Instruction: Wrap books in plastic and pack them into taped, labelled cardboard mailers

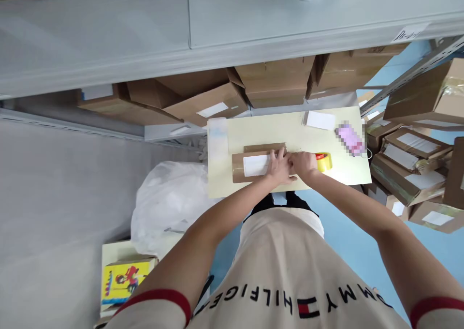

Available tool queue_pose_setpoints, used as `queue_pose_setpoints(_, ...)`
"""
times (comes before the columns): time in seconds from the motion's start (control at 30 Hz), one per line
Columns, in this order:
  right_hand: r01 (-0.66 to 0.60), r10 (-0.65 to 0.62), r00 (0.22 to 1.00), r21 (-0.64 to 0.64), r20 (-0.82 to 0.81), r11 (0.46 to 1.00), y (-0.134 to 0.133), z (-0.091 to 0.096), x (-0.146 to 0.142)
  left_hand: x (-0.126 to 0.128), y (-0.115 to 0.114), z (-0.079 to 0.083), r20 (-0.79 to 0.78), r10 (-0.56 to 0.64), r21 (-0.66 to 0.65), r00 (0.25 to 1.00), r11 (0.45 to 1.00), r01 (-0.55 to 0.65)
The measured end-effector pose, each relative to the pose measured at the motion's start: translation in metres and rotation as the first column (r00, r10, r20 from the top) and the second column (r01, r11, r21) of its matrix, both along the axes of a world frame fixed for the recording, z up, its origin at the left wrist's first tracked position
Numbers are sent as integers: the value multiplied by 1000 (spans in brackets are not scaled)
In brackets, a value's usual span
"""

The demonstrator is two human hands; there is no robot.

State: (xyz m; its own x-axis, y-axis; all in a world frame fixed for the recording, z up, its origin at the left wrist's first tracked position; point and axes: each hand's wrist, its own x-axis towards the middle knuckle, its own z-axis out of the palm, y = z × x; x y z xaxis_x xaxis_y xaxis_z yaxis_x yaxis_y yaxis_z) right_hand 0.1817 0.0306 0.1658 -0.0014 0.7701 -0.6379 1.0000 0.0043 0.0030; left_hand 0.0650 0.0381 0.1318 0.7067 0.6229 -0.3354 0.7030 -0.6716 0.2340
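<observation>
A flat brown cardboard parcel (253, 166) with a white label lies on a small pale yellow table (326, 140). My left hand (278, 167) rests flat on the parcel's right end with its fingers spread. Right beside it, my right hand (303, 164) is curled shut, holding a yellow roll of packing tape (324, 161) against the parcel's end. The two hands touch each other over the parcel.
A white slip (319, 120) and a blurred pink object (350, 139) lie on the table's far right. Brown cartons are stacked under a grey shelf (217, 53) and piled at right (409, 164). A white plastic bag (166, 203) and a yellow book (123, 280) sit at left.
</observation>
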Motion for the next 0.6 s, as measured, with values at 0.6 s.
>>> queue_pose_setpoints(0.6, 424, -409, 903, 432, -134, 796, -90, -120, 79, -177, -36, -41, 427, 763, -216, 485, 607, -765)
